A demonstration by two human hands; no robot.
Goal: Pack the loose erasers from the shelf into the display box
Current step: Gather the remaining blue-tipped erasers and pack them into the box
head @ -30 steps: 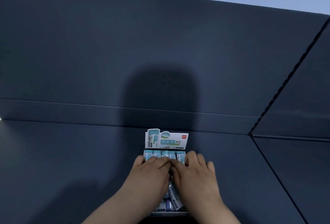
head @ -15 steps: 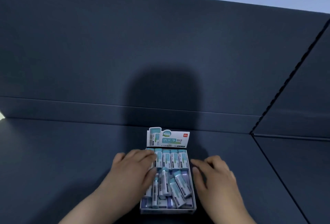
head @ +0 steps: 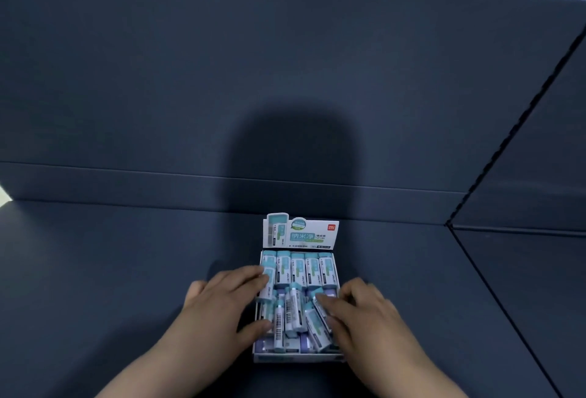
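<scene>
left hand at box edge, erasers jumbled

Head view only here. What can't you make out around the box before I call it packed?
Left wall of the display box and the erasers beside it: covered by the left hand.
Its near right corner: covered by the right hand.
Whether either hand grips an eraser: fingertips blurred.
Lower layers of the jumbled erasers: hidden by the top ones, count unclear.
Print on the header card: too small.
Near edge of the shelf: cut off by the frame's bottom.
</scene>
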